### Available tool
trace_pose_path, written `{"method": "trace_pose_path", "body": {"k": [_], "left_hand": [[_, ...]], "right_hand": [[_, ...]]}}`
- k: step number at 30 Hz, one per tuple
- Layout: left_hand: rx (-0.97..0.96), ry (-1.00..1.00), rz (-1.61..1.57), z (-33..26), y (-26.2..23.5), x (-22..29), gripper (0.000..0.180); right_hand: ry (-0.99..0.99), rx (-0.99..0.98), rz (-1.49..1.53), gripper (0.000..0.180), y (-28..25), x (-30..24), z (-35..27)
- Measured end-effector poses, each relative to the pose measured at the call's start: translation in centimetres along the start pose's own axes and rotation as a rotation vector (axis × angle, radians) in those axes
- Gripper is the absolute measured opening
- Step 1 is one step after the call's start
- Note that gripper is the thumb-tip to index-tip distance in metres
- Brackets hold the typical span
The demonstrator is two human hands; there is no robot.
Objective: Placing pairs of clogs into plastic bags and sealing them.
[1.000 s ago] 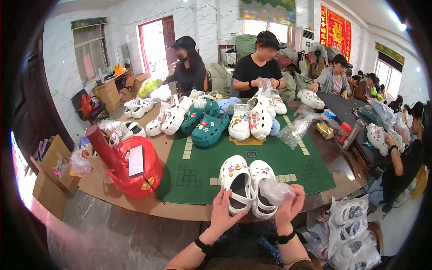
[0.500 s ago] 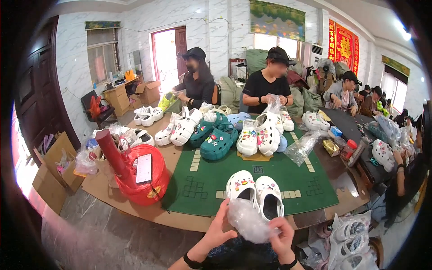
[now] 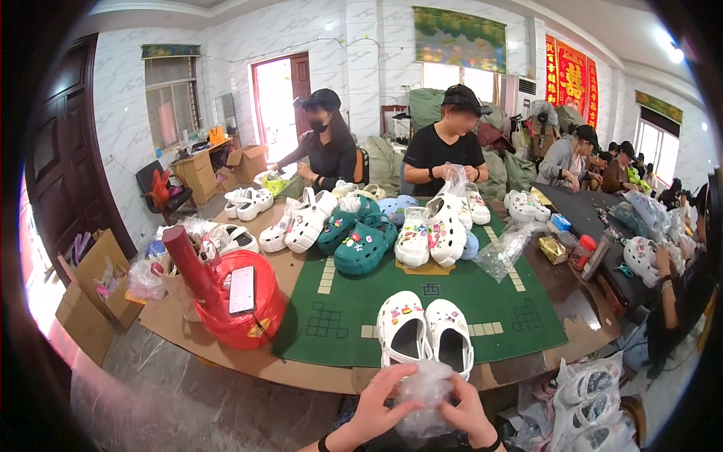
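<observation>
Between my two hands is a crumpled clear plastic bag (image 3: 424,393). My left hand (image 3: 380,403) cups it from the left, thumb and fingers pressed against it. From the other side my right hand (image 3: 468,413) grips it with bent fingers. Just beyond stands a pair of white clogs on the near edge of the green mat (image 3: 361,310), heels toward me. The left clog (image 3: 393,307) and the right clog (image 3: 443,316) both carry small colourful charms. The bag partly covers the heel ends of the pair.
Behind the mat's middle stand white clogs (image 3: 444,237) and teal clogs (image 3: 360,248) with charms. A red plastic-wrapped tub (image 3: 245,324) bears a phone (image 3: 242,290). A loose clear bag (image 3: 504,252) lies right. Two people work across the table; bagged clogs (image 3: 591,384) sit low right.
My hands have drawn together around the plastic bag and bunched it lower, nearer me. Across the table, the person at left has lowered the green item. The clogs before me barely differ.
</observation>
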State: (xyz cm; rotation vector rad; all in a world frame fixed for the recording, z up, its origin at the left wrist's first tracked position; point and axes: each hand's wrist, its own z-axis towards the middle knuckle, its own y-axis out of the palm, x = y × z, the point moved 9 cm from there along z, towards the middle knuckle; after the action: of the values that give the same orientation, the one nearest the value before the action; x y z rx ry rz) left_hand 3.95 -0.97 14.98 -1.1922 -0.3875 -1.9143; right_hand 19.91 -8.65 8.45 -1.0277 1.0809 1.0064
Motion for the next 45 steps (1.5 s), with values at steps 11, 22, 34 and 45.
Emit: {"method": "trace_pose_path", "body": {"k": [11, 22, 34, 45], "left_hand": [[0.181, -0.200, 0.115, -0.5, -4.1, -3.0, 0.036], [0.638, -0.279, -0.181, -2.9, -12.0, -7.7, 0.023], [-0.121, 0.237, 0.665, -1.6, -1.4, 2.6, 0.083], [0.063, -0.101, 0.488, -2.1, -4.2, -4.0, 0.048]], "right_hand": [[0.052, 0.266, 0.620, 0.053, -4.0, 5.3, -2.0], [0.015, 0.636, 0.669, 0.028, -8.2, 6.1, -2.3], [-0.044, 0.676, 0.745, 0.031, -6.9, 5.5, -1.4], [-0.114, 0.641, 0.537, 0.024, -8.6, 2.2, -2.3]]}}
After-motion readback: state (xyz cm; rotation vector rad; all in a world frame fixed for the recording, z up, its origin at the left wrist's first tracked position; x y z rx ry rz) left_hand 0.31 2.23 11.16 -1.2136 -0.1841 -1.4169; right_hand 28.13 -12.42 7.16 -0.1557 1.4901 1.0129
